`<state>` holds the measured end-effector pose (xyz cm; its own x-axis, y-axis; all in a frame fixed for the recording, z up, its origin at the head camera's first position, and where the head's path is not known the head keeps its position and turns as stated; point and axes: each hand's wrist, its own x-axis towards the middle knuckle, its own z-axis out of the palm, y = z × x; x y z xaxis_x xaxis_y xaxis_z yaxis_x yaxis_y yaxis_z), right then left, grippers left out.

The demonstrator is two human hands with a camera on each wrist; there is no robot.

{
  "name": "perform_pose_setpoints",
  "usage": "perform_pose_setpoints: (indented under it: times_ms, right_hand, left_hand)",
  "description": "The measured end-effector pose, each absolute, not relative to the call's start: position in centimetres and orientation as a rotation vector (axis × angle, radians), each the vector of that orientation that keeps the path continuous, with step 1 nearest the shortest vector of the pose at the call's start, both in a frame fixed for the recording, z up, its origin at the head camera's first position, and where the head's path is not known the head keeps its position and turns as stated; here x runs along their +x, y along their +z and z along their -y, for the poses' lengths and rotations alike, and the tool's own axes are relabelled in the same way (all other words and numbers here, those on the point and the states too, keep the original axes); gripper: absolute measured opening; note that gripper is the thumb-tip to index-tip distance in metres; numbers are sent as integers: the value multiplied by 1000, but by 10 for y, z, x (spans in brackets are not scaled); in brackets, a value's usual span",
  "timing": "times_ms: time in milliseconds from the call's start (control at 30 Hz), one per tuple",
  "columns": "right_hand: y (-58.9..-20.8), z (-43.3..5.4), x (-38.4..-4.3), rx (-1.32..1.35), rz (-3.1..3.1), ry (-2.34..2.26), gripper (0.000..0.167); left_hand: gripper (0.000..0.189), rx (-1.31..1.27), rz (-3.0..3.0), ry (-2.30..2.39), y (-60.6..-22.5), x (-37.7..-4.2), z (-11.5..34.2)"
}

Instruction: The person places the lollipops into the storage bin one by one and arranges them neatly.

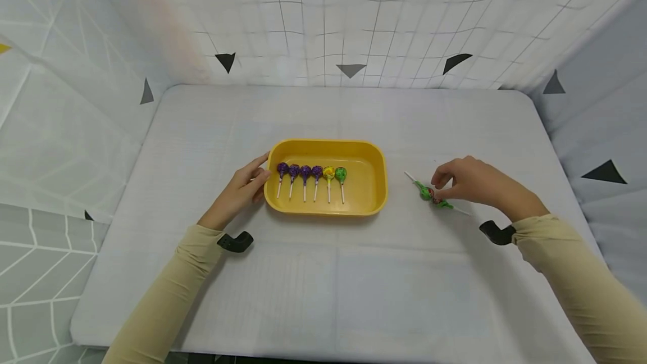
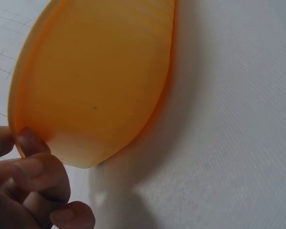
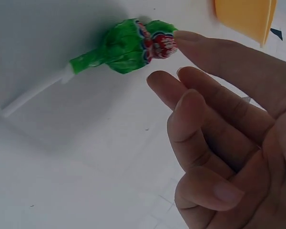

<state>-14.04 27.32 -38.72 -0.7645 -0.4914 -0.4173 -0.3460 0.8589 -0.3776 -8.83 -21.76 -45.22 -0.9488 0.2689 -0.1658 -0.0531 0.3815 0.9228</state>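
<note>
My left hand (image 1: 242, 187) is at the left end of a yellow tray (image 1: 366, 153), fingers against its outer side. In the left wrist view some fingers (image 2: 28, 171) are bent beside the tray wall (image 2: 95, 71); no clear pinch shows. My right hand (image 1: 475, 181) hovers over two green-and-red wrapped lollipops (image 1: 424, 191) that lie head to head, sticks pointing opposite ways. In the right wrist view the thumb tip meets a lollipop's wrapper (image 3: 126, 45), while the other fingers are bent loosely apart from it.
Inside the tray, a row of lollipops has several purple ones (image 1: 305, 172), then a yellow one (image 1: 328, 173) and a green one (image 1: 341, 174), sticks toward me. A white-covered table (image 1: 303, 285) lies beneath. Pale cloth walls (image 1: 354, 21) stand behind and at both sides.
</note>
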Motion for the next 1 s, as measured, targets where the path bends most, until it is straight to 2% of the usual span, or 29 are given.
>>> perform_pose_setpoints:
  times_ms: [467, 800, 1000]
  right_hand:
    - [-403, -282, -136, -568, -2478, -429, 16]
    - [-407, -286, -134, -533, -2492, -387, 28]
    - [-407, -286, -132, -533, -2472, -407, 25]
  left_hand:
    - [54, 184, -2358, 1587, -450, -88, 216]
    - [54, 185, -2361, 1584, -450, -87, 216]
    - [54, 190, -2362, 1586, -449, -87, 216]
